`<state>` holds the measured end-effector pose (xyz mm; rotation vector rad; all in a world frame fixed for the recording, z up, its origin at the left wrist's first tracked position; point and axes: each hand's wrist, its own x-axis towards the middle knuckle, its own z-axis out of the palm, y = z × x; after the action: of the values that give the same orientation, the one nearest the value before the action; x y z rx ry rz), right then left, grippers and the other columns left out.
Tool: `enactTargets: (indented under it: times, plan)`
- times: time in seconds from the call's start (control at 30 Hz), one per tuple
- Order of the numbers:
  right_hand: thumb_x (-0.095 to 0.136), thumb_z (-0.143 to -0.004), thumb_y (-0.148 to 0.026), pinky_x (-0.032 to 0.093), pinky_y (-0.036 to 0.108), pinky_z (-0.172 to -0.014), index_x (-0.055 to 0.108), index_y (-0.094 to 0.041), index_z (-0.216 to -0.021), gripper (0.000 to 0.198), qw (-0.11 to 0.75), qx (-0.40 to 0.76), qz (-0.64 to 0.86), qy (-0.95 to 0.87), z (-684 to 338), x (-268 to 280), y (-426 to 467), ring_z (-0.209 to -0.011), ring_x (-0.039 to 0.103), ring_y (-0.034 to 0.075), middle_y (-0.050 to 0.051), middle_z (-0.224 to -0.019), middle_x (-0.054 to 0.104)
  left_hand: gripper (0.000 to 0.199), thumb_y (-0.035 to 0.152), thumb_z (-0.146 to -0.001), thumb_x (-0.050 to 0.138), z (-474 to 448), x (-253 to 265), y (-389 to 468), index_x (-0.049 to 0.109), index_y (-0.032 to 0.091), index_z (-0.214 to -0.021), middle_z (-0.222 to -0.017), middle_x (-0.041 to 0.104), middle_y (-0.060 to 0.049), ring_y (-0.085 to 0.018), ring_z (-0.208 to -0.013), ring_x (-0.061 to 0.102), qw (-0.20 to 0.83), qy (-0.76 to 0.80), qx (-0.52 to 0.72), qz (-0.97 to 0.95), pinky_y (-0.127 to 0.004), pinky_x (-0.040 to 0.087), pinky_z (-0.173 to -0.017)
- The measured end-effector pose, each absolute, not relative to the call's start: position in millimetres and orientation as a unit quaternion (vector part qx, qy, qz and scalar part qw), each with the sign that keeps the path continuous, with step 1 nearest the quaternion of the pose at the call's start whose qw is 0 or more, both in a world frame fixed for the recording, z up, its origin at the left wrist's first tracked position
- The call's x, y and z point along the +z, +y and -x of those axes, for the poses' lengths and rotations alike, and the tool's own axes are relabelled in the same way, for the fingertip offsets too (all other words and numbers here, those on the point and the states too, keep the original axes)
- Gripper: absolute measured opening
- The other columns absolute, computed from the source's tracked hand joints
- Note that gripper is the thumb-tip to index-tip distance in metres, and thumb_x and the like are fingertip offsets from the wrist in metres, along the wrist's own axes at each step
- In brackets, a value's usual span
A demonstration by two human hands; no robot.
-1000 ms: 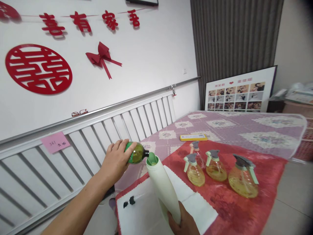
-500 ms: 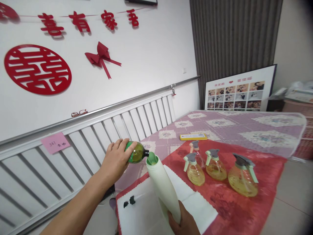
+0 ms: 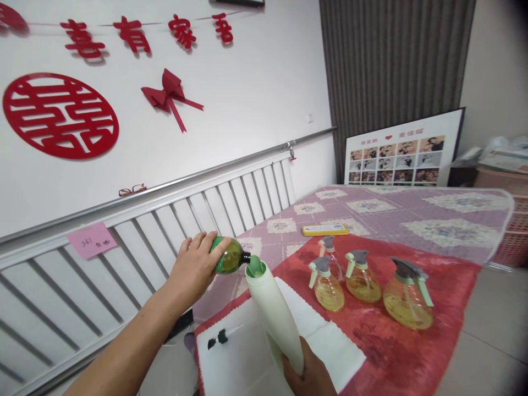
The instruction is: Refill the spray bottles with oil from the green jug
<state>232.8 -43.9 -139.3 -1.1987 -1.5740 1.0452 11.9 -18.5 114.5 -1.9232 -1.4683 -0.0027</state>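
My left hand [image 3: 198, 263] is wrapped round a green bottle [image 3: 231, 257], tipped on its side with its black neck pointing right. The neck is at a green funnel [image 3: 254, 265] set in the mouth of a tall pale-green bottle [image 3: 274, 313]. That bottle leans, its mouth toward the upper left, and my right hand [image 3: 309, 369] grips it near its lower end. Beneath it a white cloth [image 3: 235, 366] lies on the table, with small black pieces [image 3: 218, 338] on it. Several spray bottles [image 3: 407, 300] with yellowish liquid stand to the right.
A red cloth [image 3: 379, 352] lies under the spray bottles, over a purple patterned tablecloth [image 3: 342, 201]. A yellow flat case [image 3: 324, 229] is behind them. A white radiator [image 3: 173, 231] runs along the wall at left. A photo board [image 3: 402, 148] leans at the back.
The view has shifted very slightly. Both hands, the tipped green bottle and the pale-green bottle keep the same positions relative to each other.
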Motion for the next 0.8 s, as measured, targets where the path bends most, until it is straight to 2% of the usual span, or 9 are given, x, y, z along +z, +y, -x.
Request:
enactTargets:
  times: [0.5, 0.8]
  plan:
    - [0.054, -0.081, -0.039, 0.055, 0.026, -0.071, 0.067, -0.021, -0.103, 0.031, 0.441, 0.409, 0.494, -0.627, -232.6, -134.3, -45.4, -0.079, 0.073, 0.022, 0.005, -0.087, 0.077, 0.073, 0.01, -0.078, 0.063, -12.7, 116.7, -18.1, 0.038, 0.031, -0.143, -0.144, 0.05, -0.012, -0.037, -0.13, 0.046, 0.353, -0.568, 0.009, 0.743, -0.052, 0.04, -0.101]
    - [0.051, -0.084, -0.036, 0.054, 0.028, -0.073, 0.063, -0.02, -0.106, 0.03, 0.423, 0.411, 0.495, -0.639, -232.0, -139.4, -43.4, -0.082, 0.072, 0.022, 0.006, -0.089, 0.076, 0.074, 0.011, -0.078, 0.064, -11.5, 116.2, -17.8, 0.037, 0.031, -0.144, -0.144, 0.051, -0.011, -0.037, -0.13, 0.046, 0.354, -0.567, 0.013, 0.744, -0.053, 0.04, -0.101]
